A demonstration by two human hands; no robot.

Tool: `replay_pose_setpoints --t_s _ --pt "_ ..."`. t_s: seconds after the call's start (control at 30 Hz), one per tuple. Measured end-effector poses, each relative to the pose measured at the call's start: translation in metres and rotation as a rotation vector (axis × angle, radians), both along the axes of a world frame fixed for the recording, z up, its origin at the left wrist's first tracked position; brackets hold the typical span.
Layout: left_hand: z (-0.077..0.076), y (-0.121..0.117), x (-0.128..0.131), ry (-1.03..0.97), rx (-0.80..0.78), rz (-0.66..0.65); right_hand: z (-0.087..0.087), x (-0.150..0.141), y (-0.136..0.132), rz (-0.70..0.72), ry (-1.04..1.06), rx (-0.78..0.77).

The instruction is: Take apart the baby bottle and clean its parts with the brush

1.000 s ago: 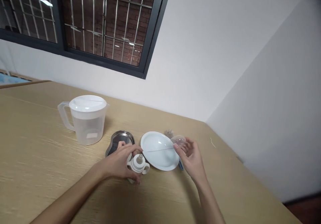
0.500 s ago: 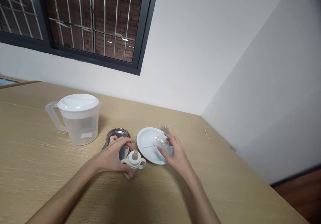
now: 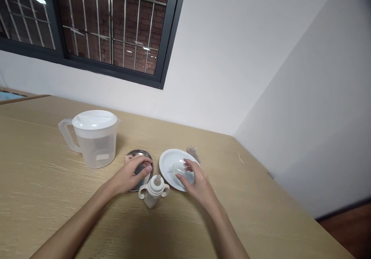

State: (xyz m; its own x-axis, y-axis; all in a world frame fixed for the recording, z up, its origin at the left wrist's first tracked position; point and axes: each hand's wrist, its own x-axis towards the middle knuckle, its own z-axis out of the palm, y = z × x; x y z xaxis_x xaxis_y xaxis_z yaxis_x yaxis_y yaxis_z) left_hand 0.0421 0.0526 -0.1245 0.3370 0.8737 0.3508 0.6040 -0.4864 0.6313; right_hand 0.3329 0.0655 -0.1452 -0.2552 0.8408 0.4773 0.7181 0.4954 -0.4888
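Observation:
A baby bottle with two white handles and a teat stands on the table, just in front of my hands. My left hand hovers over the metal tray, left of the bottle. Its fingers are curved and apart, with nothing between them. Over the white plate, my right hand grips a clear dome-shaped cap between thumb and fingers. A thin light stick, partly covered by the cap, lies on the plate.
A lidded translucent pitcher stands at the left on the wooden table. Behind the plate lies a small greyish brush-like object, partly hidden. A thin pale strip lies farther right. A wall and barred window rise behind.
My left hand has let go of the baby bottle and moved up and left over the metal tray. My right hand has shifted left and slightly down with the clear cap.

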Motion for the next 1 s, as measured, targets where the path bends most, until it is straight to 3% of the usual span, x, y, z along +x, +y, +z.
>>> replay_pose_setpoints --t_s 0.13,0.4,1.0 --pt "0.0006 -0.001 -0.0008 0.027 0.003 -0.014 0.0044 0.0021 -0.0031 -0.043 -0.116 -0.09" --pt "-0.0026 -0.0003 -0.0043 0.096 -0.05 -0.074 0.006 0.0029 -0.0043 -0.133 -0.29 -0.113" --pt "0.0011 -0.0077 0.0041 0.142 -0.083 -0.131 -0.0012 0.0055 -0.0019 -0.231 -0.303 -0.111"
